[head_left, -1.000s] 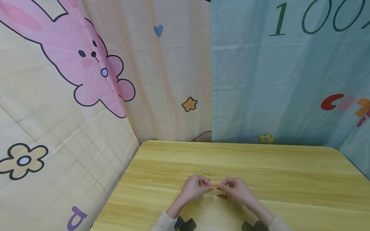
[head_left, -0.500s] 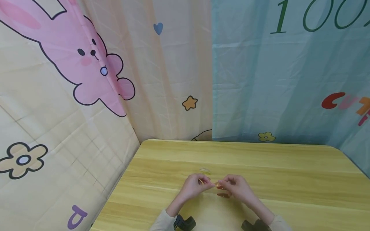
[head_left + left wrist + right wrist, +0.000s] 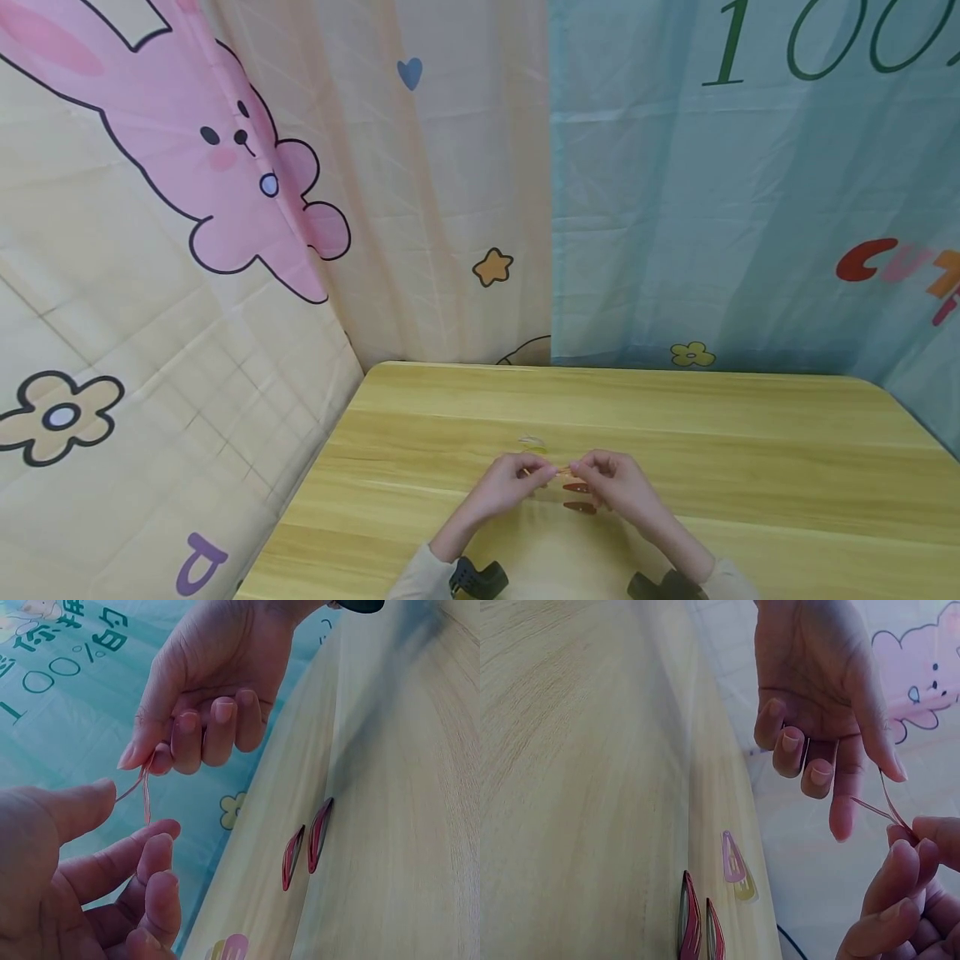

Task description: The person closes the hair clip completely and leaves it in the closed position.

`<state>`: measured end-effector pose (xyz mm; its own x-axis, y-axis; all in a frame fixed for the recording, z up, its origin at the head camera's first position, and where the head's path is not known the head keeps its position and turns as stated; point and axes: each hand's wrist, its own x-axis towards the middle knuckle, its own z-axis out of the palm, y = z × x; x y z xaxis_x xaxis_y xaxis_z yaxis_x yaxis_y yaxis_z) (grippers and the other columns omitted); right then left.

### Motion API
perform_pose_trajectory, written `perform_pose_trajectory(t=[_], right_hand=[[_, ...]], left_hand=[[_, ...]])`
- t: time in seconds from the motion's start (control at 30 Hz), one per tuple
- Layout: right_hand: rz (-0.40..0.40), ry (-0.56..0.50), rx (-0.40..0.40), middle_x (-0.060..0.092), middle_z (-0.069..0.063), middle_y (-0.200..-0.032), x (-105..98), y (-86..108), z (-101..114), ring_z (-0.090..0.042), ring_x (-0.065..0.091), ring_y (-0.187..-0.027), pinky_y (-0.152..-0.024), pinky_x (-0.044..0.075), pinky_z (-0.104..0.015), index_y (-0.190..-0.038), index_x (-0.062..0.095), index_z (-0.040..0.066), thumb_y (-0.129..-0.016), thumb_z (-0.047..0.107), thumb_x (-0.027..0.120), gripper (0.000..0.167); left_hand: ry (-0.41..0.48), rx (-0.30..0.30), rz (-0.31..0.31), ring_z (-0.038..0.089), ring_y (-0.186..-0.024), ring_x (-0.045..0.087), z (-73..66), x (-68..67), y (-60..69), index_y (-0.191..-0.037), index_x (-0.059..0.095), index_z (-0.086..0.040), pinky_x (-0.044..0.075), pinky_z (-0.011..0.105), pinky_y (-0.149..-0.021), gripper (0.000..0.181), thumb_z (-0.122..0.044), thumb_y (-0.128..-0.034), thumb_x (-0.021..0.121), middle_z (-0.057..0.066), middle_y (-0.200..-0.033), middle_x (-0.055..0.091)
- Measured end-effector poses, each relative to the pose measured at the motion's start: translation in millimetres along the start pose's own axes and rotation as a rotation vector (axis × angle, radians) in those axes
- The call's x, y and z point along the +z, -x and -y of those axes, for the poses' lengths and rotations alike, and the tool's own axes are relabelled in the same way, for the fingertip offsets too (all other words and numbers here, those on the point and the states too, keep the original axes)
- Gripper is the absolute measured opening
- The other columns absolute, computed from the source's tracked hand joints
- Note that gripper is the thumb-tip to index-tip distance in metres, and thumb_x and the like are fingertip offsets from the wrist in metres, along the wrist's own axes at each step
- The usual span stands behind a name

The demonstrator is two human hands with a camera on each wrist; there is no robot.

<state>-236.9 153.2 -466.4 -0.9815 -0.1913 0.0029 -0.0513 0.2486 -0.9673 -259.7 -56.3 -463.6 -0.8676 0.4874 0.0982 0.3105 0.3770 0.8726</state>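
Note:
A thin orange-red snap hair clip [image 3: 145, 784], its two strips spread apart, is held up between the hands. My right hand [image 3: 617, 483] pinches the joined end between thumb and forefinger, its other fingers curled in. My left hand [image 3: 510, 483] has the loose ends between thumb and forefinger; in the left wrist view the thumb [image 3: 86, 806] meets one strip and the forefinger the other. Two dark red hair clips [image 3: 576, 487] [image 3: 689, 919] lie side by side on the table below the right hand. Head view shows the held clip only faintly.
Beyond the left hand, a pink hair clip [image 3: 733, 857] and a yellow one [image 3: 745, 889] lie overlapping on the wooden table [image 3: 750, 467]. Patterned curtains [image 3: 450, 167] hang behind the table and along its left side.
The right hand has moved slightly up and away from me, uncovering more of the dark red clips. Both hands keep hold of the orange-red clip, with its middle more visible between them.

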Motion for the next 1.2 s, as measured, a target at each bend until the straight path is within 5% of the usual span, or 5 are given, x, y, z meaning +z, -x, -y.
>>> perform_pose_trajectory(t=[0.23,0.47,0.73,0.97,1.2], right_hand=[[0.015,-0.011,0.013,0.05,-0.003,-0.055,-0.3,-0.4,0.0,-0.012,0.043,-0.047,-0.042,0.035,-0.024,-0.092,0.063,-0.002,-0.093,0.033,0.062,0.035],[0.039,-0.031,-0.014,0.049,-0.003,-0.055,-0.4,-1.0,-1.4,-0.01,0.042,-0.046,-0.042,0.035,-0.023,-0.094,0.064,-0.004,-0.093,0.033,0.062,0.037],[0.078,-0.039,0.004,0.051,-0.004,-0.057,-0.7,-0.9,-0.9,-0.011,0.044,-0.049,-0.043,0.035,-0.022,-0.099,0.064,-0.004,-0.093,0.035,0.06,0.039],[0.123,-0.046,0.01,0.051,-0.003,-0.058,-0.7,-0.9,-2.8,-0.012,0.045,-0.051,-0.046,0.039,-0.025,-0.101,0.062,-0.005,-0.094,0.035,0.058,0.041],[0.201,-0.114,-0.025,0.046,-0.002,-0.057,0.1,-1.3,-5.2,-0.015,0.047,-0.056,-0.072,0.054,-0.037,-0.103,0.056,-0.009,-0.098,0.029,0.054,0.039]], left_hand=[[0.032,0.006,0.021,0.023,-0.069,0.058,-1.4,-1.0,0.6,-0.098,0.073,-0.007,0.045,0.024,-0.058,0.028,-0.029,-0.0973,0.055,-0.002,-0.08,0.063],[0.046,0.002,0.023,0.017,-0.067,0.058,-2.8,-2.0,1.3,-0.097,0.073,-0.008,0.049,0.03,-0.061,0.026,-0.028,-0.0974,0.055,0.005,-0.081,0.064],[0.029,0.002,-0.015,0.026,-0.071,0.06,-2.0,-2.7,0.2,-0.093,0.071,-0.007,0.048,0.024,-0.059,0.024,-0.026,-0.0959,0.058,0.0,-0.08,0.063],[0.025,-0.006,-0.023,0.015,-0.067,0.058,-2.2,-2.5,0.0,-0.091,0.071,-0.007,0.046,0.023,-0.057,0.021,-0.024,-0.0951,0.06,-0.004,-0.078,0.062],[0.018,0.013,-0.029,0.011,-0.066,0.056,-2.5,-1.6,0.3,-0.089,0.071,-0.007,0.046,0.023,-0.057,0.02,-0.023,-0.0943,0.061,-0.003,-0.077,0.062]])
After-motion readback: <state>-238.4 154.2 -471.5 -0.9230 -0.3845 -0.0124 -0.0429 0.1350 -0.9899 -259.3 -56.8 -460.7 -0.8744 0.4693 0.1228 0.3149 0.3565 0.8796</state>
